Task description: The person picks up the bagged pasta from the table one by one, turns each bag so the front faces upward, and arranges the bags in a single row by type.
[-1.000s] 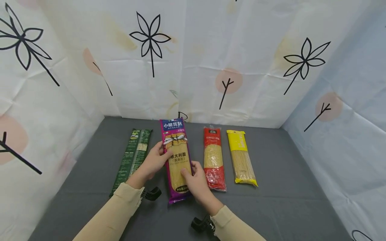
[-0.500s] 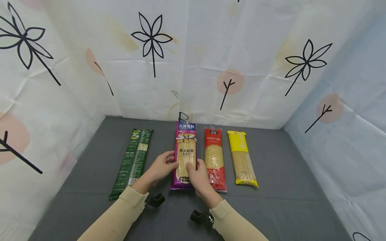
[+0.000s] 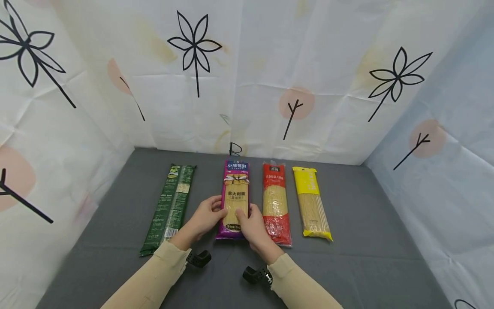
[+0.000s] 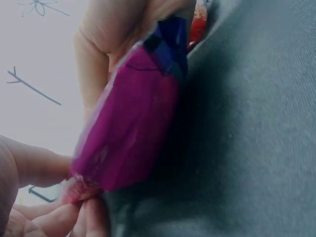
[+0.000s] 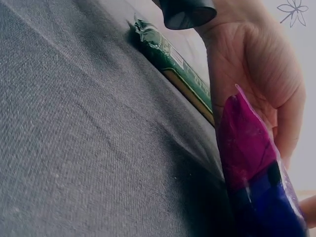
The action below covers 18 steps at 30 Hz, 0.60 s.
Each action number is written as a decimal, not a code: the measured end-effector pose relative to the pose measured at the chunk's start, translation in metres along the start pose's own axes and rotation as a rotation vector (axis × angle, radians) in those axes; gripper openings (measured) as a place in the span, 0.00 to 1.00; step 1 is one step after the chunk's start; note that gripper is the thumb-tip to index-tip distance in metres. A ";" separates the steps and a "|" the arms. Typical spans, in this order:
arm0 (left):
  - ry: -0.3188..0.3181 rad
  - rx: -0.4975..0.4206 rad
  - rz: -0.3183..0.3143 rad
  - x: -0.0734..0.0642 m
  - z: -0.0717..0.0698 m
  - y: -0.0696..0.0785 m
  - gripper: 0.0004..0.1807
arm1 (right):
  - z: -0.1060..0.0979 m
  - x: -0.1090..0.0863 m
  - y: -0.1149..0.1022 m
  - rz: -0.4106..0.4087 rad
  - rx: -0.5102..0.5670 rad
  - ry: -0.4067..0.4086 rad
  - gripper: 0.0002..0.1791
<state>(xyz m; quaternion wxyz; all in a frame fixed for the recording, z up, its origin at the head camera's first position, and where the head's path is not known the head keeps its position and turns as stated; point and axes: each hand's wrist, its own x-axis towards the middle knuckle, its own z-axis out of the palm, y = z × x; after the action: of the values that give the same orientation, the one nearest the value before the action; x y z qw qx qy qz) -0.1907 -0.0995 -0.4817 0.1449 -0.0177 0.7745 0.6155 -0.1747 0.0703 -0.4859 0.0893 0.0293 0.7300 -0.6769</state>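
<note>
A purple-and-blue pack of spaghetti (image 3: 236,186) is held between both hands, close over the grey cloth in the head view. My left hand (image 3: 206,216) pinches its left edge, thumb in front and fingers behind. On the opposite edge my right hand (image 3: 252,226) grips the pack, its thumb lying on the front. The left wrist view shows the pack's purple lower end (image 4: 126,126) from below, with the left thumb (image 4: 42,163) against it. In the right wrist view the purple film (image 5: 247,140) stands tilted above a dark shadow.
To the left lies a dark green pasta pack (image 3: 167,210). A red pasta pack (image 3: 275,201) lies just right of the right hand, partly behind it, and a yellow pasta pack (image 3: 311,204) is farther right. Printed white cloth (image 3: 254,64) walls the grey table cloth (image 3: 370,240).
Both hands moved the purple spaghetti pack rightward and down, from tilted beside the green pack to nearly straight between the green and red packs. Over the last half second it shifted only slightly.
</note>
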 end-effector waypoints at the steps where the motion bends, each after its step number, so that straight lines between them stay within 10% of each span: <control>1: 0.002 0.010 -0.001 0.000 -0.001 0.000 0.32 | 0.000 -0.001 -0.001 -0.009 -0.023 0.000 0.22; 18: -0.076 0.087 0.006 -0.002 -0.004 -0.017 0.39 | -0.018 0.000 -0.007 -0.073 -0.506 -0.054 0.30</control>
<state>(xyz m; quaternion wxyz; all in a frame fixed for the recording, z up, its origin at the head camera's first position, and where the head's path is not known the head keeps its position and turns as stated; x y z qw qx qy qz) -0.1859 -0.1074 -0.4967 0.1729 0.0144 0.7946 0.5818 -0.1774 0.0881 -0.4779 0.0886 -0.0385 0.8740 -0.4763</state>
